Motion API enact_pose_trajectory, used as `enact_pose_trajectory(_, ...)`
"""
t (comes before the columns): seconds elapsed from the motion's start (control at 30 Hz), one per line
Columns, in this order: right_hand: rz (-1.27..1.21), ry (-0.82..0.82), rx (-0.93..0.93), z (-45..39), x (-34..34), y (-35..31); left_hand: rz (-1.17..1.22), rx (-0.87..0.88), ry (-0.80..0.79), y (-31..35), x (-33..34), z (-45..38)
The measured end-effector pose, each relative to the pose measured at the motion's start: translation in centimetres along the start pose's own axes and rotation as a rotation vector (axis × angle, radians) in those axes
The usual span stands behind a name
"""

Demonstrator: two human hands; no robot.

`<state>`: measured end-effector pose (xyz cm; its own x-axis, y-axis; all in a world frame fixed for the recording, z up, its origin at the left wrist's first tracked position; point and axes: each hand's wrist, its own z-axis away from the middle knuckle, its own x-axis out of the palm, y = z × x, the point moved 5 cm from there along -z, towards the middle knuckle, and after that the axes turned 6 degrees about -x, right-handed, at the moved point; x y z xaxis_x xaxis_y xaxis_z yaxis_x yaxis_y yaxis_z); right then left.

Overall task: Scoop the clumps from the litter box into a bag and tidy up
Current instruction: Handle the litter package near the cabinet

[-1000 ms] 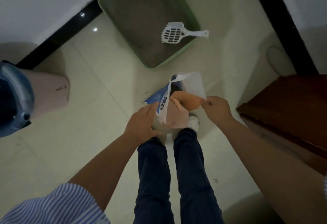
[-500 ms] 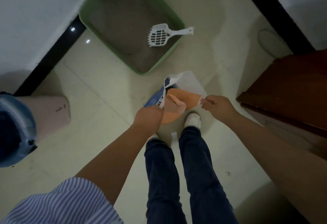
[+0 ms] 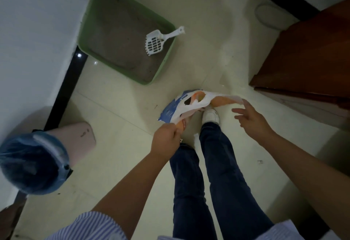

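My left hand (image 3: 165, 138) pinches the near corner of the bag (image 3: 186, 105), fingers curled tight on the plastic. My right hand (image 3: 251, 117) is released, fingers spread and holding nothing, just beside the bag's far right edge but not touching it as far as I can tell. The bag hangs slack between the two hands, above my shoes, its long axis running from my left hand up and to the right toward the loose end near my right fingers. Its mouth looks partly collapsed; the light is dim, so I can't be sure which edge is the opening.

The box (image 3: 121, 36) sits on the floor ahead and to my left, against the wall, well apart from the bag. The scoop (image 3: 158, 42) lies in its right end, blade on the litter, handle propped over the rim and pointing right. So my free right hand is the one to take it, reaching forward and across the bag, while the left holds the bag.
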<state>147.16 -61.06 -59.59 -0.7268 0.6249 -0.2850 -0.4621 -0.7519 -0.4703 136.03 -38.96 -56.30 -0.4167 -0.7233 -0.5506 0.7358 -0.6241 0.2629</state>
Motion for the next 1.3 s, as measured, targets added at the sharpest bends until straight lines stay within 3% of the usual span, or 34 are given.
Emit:
enact_pose_trajectory(0.13,-0.030,-0.027,-0.009,0.7,-0.7,-0.2,0.462,-0.289,0.114,0.0,-0.5,1.1)
enact_pose_trajectory(0.23,-0.018,-0.067,0.003,0.7,-0.3,-0.1,0.624,-0.379,0.158,0.4,-0.8,2.1)
enact_pose_trajectory(0.47,0.115,-0.188,0.047,0.8,2.3,1.2,0.561,-0.377,0.115,1.2,-0.7,1.2)
enact_pose_trajectory(0.7,0.289,-0.279,0.050,-0.6,5.4,3.4,0.020,-0.038,-0.072,4.2,1.5,-3.7)
enact_pose_trajectory(0.87,0.265,-0.298,0.150,0.1,6.3,5.9,-0.679,0.195,-0.258,5.3,4.0,-5.7)
enact_pose_trajectory(0.97,0.268,-0.297,0.193,0.6,6.5,7.3,-0.991,0.202,-0.363,5.1,4.8,-5.8)
enact_pose_trajectory(1.1,0.215,-0.236,0.218,0.3,6.5,8.3,-1.354,0.501,-0.169,7.1,5.1,-4.9)
enact_pose_trajectory(1.2,0.118,-0.102,0.200,-0.5,7.0,9.3,-1.706,0.685,-0.106,7.4,5.7,-4.7)
enact_pose_trajectory(1.3,0.083,-0.028,0.172,-1.4,9.0,10.2,-1.692,0.906,-0.133,8.0,7.4,-4.5)
